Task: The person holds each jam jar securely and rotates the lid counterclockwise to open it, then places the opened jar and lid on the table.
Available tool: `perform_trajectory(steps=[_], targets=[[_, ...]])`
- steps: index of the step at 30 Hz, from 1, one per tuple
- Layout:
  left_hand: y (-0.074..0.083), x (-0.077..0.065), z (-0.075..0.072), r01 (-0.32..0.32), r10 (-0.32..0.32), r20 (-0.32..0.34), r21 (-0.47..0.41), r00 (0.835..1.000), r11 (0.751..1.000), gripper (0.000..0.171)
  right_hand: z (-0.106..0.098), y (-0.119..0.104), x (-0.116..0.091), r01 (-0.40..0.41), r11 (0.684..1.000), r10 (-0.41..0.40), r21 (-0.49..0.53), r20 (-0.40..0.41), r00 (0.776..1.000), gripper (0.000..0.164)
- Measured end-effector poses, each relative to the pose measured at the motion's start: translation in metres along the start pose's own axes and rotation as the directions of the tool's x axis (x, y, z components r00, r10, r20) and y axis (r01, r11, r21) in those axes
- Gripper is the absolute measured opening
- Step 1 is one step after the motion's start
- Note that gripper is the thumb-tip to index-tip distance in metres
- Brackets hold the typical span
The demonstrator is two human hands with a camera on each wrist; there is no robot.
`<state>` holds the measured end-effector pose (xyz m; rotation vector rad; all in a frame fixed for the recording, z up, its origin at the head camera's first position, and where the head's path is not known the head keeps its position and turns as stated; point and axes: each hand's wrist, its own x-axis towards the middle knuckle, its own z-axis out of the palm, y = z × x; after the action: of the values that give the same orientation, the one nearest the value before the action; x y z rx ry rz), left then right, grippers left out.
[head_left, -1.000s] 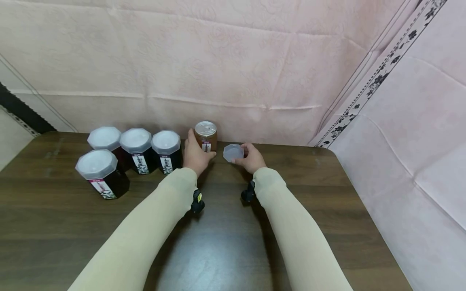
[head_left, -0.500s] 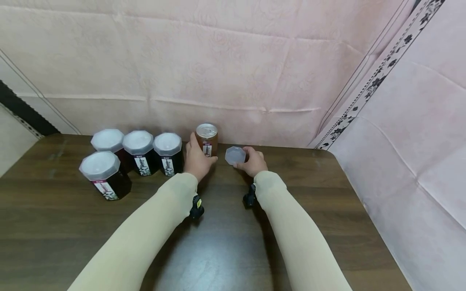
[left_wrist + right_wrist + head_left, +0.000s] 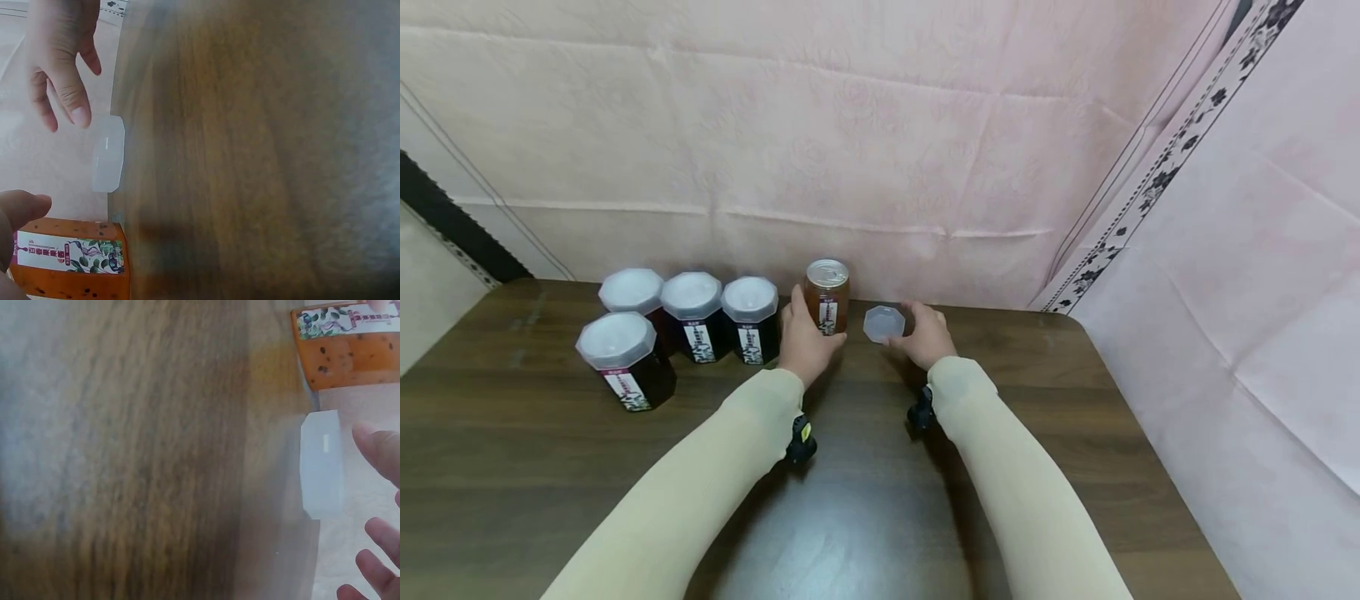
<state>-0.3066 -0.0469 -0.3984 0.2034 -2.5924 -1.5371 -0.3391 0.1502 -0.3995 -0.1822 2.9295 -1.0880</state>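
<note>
The left hand (image 3: 802, 339) is gripping the jar (image 3: 827, 296), an amber one with a metal pull-tab top and a flowered label, fingers and thumb curling round its lower half. The jar is standing upright on the table (image 3: 865, 500) near the back edge, close to the pink wall covering (image 3: 850, 142).

Just right of the jar, the lid (image 3: 883, 323) is lying flat on the table (a pale, translucent, many-sided cap). The right hand (image 3: 928, 337) is sitting right beside it with fingers loosely spread and holding nothing. In the left wrist view the fingers (image 3: 59, 94) are hanging just clear of the lid (image 3: 108, 154), with a narrow gap showing between thumb tip and plastic. The right wrist view is showing the same: the lid (image 3: 321, 464) is lying on the wood apart from the fingertips (image 3: 378, 447), and the jar (image 3: 347, 344) is standing a little beyond it, not touching it.

To the left of the jar, four dark jars (image 3: 692, 321) with the same pale lids are standing close together, three in a row along the back and one in front at the left end. The nearest of them is standing just beside the left hand.

Both forearms are wearing cream sleeves (image 3: 1007, 483).
</note>
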Motion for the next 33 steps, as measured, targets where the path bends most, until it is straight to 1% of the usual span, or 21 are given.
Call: perform_trajectory(steps=[5, 8, 12, 14, 18, 25, 29, 33], targets=[[0.0, -0.009, -0.001, -0.027, 0.027, 0.009, 0.012, 1.0, 1.0, 0.1, -0.004, -0.001, -0.006, 0.024, 1.0, -0.024, -0.016, -0.007, 1.0, 0.073], [0.0, -0.014, -0.003, -0.033, 0.033, 0.027, 0.023, 0.999, 0.999, 0.1, -0.006, -0.002, -0.01, 0.033, 0.999, -0.033, -0.019, -0.012, 0.999, 0.073], [-0.002, -0.02, -0.004, -0.044, 0.041, 0.05, 0.065, 0.998, 0.997, 0.099, -0.009, -0.005, -0.015, 0.041, 0.999, -0.041, -0.031, -0.013, 0.999, 0.075], [-0.003, -0.022, -0.004, -0.061, 0.056, 0.055, 0.093, 0.997, 0.994, 0.097, -0.01, -0.006, -0.017, 0.046, 0.998, -0.046, -0.038, -0.012, 0.999, 0.075], [-0.004, -0.028, -0.004, -0.11, 0.102, 0.069, 0.141, 0.992, 0.984, 0.095, -0.01, -0.006, -0.021, 0.057, 0.997, -0.058, -0.046, -0.019, 0.998, 0.076], [-0.003, -0.041, -0.007, -0.192, 0.175, 0.096, 0.211, 0.98, 0.958, 0.09, -0.012, -0.009, -0.031, 0.094, 0.994, -0.096, -0.05, -0.025, 0.995, 0.076], [-0.003, -0.047, -0.009, -0.222, 0.199, 0.116, 0.25, 0.973, 0.942, 0.09, -0.013, -0.01, -0.037, 0.117, 0.992, -0.118, -0.049, -0.024, 0.993, 0.075], [-0.003, -0.053, -0.011, -0.24, 0.21, 0.135, 0.267, 0.968, 0.933, 0.09, -0.012, -0.012, -0.042, 0.121, 0.991, -0.122, -0.053, -0.02, 0.992, 0.075]])
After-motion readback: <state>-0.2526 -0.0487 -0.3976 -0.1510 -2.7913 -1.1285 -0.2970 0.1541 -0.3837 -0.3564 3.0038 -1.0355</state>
